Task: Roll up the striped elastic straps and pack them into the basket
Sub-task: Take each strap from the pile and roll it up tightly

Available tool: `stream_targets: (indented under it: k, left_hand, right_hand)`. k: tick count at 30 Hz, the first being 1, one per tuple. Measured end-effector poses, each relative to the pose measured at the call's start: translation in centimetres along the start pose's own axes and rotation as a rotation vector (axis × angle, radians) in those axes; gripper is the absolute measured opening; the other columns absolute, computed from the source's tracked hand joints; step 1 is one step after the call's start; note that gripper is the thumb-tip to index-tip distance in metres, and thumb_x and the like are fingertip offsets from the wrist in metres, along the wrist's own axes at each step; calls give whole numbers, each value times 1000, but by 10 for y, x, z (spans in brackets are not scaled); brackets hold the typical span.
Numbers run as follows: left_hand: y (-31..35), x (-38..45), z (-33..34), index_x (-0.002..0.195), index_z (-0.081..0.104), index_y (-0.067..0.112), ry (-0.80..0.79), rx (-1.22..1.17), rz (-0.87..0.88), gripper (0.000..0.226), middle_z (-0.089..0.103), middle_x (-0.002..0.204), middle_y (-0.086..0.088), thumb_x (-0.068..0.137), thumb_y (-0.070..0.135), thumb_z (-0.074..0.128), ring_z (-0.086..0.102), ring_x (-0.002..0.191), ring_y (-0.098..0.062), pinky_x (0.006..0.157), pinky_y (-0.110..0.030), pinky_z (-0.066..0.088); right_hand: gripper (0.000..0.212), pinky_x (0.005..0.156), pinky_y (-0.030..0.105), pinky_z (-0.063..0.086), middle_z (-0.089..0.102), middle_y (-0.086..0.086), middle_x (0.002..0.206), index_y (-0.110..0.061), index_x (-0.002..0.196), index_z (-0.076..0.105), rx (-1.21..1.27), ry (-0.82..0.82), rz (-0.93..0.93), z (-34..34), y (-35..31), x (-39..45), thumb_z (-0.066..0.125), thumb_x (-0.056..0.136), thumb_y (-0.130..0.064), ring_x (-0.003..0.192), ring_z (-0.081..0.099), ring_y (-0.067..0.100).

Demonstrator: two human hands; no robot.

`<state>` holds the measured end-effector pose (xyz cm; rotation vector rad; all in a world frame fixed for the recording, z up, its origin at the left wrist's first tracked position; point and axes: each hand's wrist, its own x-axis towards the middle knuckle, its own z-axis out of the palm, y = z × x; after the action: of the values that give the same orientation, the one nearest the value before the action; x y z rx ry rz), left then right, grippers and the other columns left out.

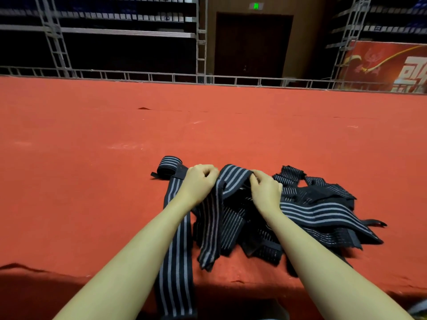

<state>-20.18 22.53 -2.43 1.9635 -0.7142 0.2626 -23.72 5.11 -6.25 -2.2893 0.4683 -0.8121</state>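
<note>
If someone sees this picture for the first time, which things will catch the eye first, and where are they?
First, the two bare arms reaching to the middle, where the left hand and the right hand pinch one raised striped strap between them. Beneath and to the right lies a dark tangled pile of straps, with one rolled-up strap just left of the hands. All of it rests on a wide red cloth surface.

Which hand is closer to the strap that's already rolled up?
Left. The left hand is just right of the rolled strap, nearly touching it. The right hand is farther right, by the strap pile.
</note>
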Motion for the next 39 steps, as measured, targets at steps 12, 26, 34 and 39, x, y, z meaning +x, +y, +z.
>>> stream_targets:
  k: [12, 26, 34, 39]
  left_hand:
    - [16, -1, 0, 116, 47, 13, 59, -14, -223, 28, 53, 81, 3, 97, 33, 47, 50, 72, -7, 61, -19, 37]
    - [23, 14, -20, 139, 30, 27, 206, -170, -124, 59, 59, 94, -4, 90, 17, 61, 56, 79, -17, 64, -25, 48]
    - [28, 16, -39, 110, 66, 10, 398, 153, 29, 23, 65, 109, -3, 90, 5, 56, 57, 93, -15, 81, -13, 37]
    - [26, 18, -50, 113, 65, 7, 447, 224, -5, 23, 64, 111, -9, 92, 7, 55, 57, 101, -22, 87, -20, 37]
  right_hand:
    - [15, 77, 19, 45, 62, -5, 89, -11, 95, 61, 639, 50, -159, -26, -56, -3, 60, 86, 1, 85, 58, 11]
    - [64, 84, 29, 54, 62, 6, 115, -21, 133, 34, 819, -256, -204, -20, -63, -13, 43, 80, 15, 99, 64, 16]
    - [55, 86, 35, 53, 68, 9, 100, -13, 126, 49, 483, -521, -26, -7, -35, -15, 77, 78, -22, 91, 65, 20]
    - [20, 90, 44, 53, 72, 15, 96, 1, 93, 67, 334, -676, -49, -2, -31, -19, 73, 80, -13, 91, 69, 27]
